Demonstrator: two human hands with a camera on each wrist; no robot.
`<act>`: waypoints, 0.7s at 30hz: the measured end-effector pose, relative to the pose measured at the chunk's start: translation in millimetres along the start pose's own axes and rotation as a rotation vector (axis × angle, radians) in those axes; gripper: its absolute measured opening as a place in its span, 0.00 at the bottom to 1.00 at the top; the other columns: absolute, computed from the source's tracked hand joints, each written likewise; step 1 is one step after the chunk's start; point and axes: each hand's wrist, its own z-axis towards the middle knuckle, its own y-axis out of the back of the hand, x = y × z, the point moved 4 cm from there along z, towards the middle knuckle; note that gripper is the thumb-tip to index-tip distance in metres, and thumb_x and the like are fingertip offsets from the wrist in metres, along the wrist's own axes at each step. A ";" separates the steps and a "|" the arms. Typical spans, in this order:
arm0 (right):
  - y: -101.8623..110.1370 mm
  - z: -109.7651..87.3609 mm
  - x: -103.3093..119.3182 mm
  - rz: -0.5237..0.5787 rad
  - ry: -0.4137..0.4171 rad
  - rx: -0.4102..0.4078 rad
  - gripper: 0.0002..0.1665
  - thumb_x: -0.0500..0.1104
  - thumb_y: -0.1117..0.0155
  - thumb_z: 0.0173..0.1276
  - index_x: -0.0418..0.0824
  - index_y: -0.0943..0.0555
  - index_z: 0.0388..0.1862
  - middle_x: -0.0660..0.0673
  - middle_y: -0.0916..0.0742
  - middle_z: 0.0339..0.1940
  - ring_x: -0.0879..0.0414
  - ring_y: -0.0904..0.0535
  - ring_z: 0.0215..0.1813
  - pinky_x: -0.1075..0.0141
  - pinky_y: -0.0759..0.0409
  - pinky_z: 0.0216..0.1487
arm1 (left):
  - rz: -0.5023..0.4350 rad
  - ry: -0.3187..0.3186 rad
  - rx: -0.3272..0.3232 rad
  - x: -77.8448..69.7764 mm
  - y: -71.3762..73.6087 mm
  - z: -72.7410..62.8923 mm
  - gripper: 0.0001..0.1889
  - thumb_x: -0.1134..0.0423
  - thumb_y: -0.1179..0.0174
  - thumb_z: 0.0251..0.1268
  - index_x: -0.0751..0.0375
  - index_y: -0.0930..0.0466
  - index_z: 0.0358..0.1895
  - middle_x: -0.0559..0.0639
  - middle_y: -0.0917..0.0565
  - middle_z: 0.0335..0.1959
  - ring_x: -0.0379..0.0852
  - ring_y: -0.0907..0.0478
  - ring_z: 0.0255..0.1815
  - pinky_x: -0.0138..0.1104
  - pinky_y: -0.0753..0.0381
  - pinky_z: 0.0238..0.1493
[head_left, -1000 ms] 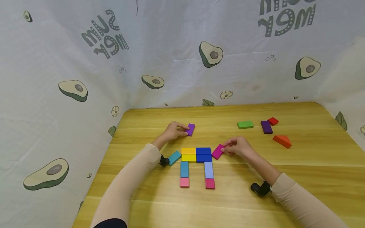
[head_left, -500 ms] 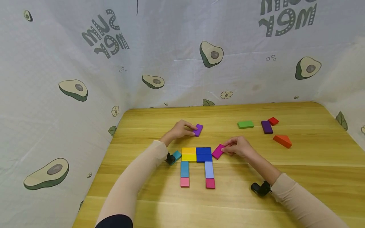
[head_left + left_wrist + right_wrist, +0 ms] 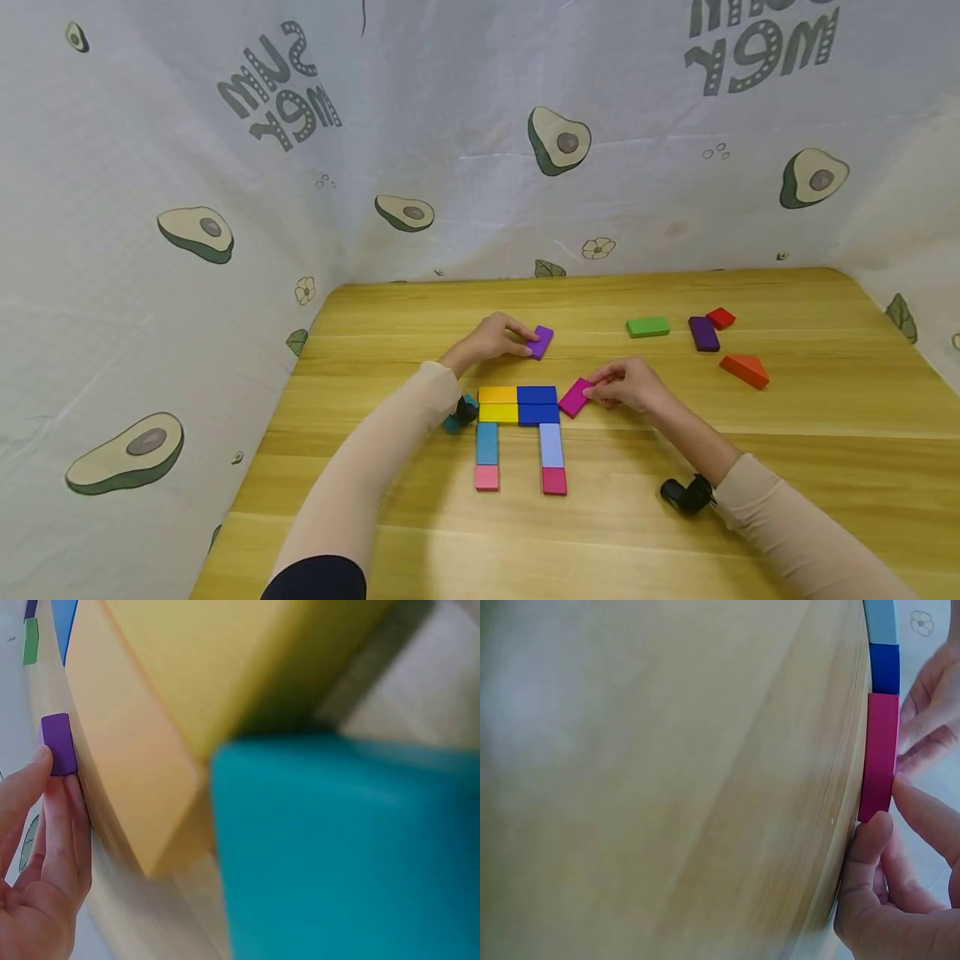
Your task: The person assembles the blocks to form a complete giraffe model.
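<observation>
Nearest: a pink block (image 3: 487,477) and a crimson block (image 3: 554,481) are laid apart
Middle: two yellow blocks (image 3: 498,413) and two blue blocks (image 3: 537,413) are laid touching
Magenta block (image 3: 573,400): slanted just beside the blue blocks, pinched between thumb and fingers of the right hand (image 3: 628,387)
Purple block (image 3: 541,342): held beyond the rows, pinched between thumb and fingers of the left hand (image 3: 492,337)
Farther right: an orange wedge (image 3: 746,372), dark purple block (image 3: 704,333), green block (image 3: 648,327) and red block (image 3: 721,317) are spread
</observation>
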 end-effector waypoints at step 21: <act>0.6 1.5 0.1 -0.006 -0.023 0.006 0.17 0.34 0.27 0.63 0.23 0.18 0.45 0.45 0.15 0.28 0.55 0.22 0.28 0.66 0.18 0.31 | 0.037 -0.060 0.079 -25.3 -27.5 9.5 0.13 0.67 0.32 0.65 0.59 0.12 0.52 0.51 0.15 0.54 0.46 0.23 0.59 0.33 0.27 0.62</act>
